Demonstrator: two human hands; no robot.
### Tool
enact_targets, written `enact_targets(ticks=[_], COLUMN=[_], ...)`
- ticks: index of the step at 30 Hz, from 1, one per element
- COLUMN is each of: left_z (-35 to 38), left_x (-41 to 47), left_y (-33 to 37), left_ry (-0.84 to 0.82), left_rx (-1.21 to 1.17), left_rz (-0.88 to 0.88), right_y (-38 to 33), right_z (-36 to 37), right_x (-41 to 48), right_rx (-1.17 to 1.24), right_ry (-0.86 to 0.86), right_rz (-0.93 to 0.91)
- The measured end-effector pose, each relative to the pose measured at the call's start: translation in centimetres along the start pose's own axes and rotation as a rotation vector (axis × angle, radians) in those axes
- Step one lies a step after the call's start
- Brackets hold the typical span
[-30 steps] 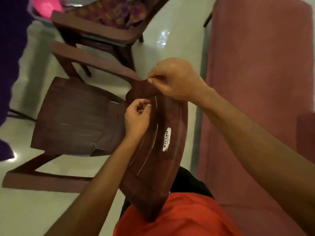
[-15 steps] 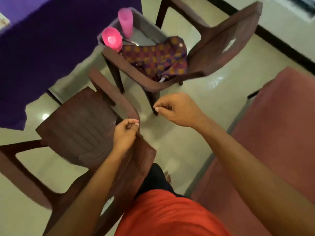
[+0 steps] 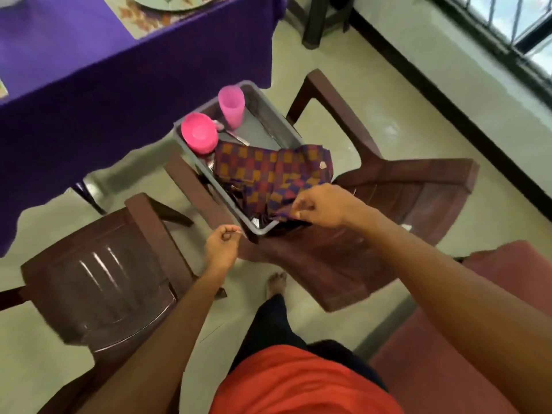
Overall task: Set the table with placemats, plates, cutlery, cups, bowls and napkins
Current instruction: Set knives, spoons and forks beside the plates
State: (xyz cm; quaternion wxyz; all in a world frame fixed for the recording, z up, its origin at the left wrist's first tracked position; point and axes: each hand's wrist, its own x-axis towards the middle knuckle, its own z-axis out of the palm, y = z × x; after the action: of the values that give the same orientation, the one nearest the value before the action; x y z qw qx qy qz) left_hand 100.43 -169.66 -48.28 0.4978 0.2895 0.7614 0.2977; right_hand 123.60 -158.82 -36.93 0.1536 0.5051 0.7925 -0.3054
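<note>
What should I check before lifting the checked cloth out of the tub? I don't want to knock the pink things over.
1. Right hand on cloth: ok, fingers pinch its near edge.
2. Left hand free: cannot tell, closed, no object visible in it.
3. Cup off the cloth: ok, upright at the tub's far end.
4. Bowl off the cloth: not ok, it sits right at the cloth's far edge.
5. Tub steady on chair: cannot tell.

A purple-and-orange checked cloth (image 3: 268,171), pink cup (image 3: 231,106) and pink bowl (image 3: 199,132) in a grey tub (image 3: 280,124).
</note>
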Motion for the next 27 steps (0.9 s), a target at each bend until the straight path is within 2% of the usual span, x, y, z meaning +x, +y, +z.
enact_targets(ticks=[3, 10, 16, 20, 27], left_z=[1.1, 2.2, 4.8, 7.7, 12.8], left_x=[2.6, 8.6, 17.2, 23.8, 31.6], left_y=[1.0, 4.3, 6.1, 6.4, 6.1], left_ry=[0.07, 0.208, 0.228, 0.246, 0.195], left_rx=[0.029, 0.162, 0.217, 0.25, 0.337], left_rz=[-0.044, 0.041, 0.088, 0.113, 0.21], right_y=[2.8, 5.4, 7.0, 9.4, 13.2], right_z=[0.8, 2.9, 2.6, 2.0, 4.7], right_x=[4.5, 17.2, 28.8, 35.7, 41.9], right_rx=[0.027, 0.196, 0.361, 0.316, 0.195], right_ry=[-0.091, -0.163, -0.021, 0.19, 0.289], right_rz=[0.011, 0.005, 0.068, 0.105, 0.153])
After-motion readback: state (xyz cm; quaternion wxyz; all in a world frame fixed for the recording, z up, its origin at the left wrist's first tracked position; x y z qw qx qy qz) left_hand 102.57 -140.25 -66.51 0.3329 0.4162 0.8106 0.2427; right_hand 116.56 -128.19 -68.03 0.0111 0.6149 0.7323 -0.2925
